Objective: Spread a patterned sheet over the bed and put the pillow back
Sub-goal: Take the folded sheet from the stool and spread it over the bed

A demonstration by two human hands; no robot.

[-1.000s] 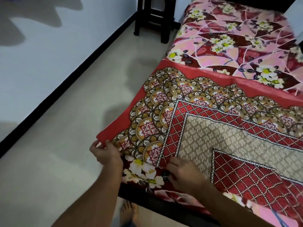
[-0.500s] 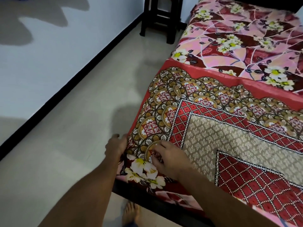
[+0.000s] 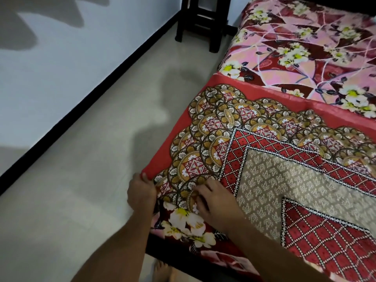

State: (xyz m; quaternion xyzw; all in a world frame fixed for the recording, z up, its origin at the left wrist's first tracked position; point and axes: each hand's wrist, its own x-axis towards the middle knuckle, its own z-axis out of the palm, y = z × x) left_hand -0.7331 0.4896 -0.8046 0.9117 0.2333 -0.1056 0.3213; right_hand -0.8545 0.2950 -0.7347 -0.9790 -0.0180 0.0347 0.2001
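A red patterned sheet point(image 3: 270, 180) with gold medallions and a beige centre lies over the near part of the bed. The pink floral mattress cover point(image 3: 305, 49) shows beyond it and below its near corner. My left hand point(image 3: 142, 193) grips the sheet's red corner at the bed's left edge. My right hand point(image 3: 215, 202) rests on the sheet just right of that corner, its fingers bent and pinching the cloth. No pillow is in view.
The dark bed frame point(image 3: 183, 261) runs along the near edge, with a bare foot point(image 3: 162, 270) below it. A dark wooden stool point(image 3: 201, 23) stands at the bed's far left corner. Pale floor point(image 3: 81, 180) lies between bed and white wall point(image 3: 61, 58).
The sheet's corner, held out past the bed a second ago, has been drawn in against the bed's left edge. My right hand has slid left, closer to the corner.
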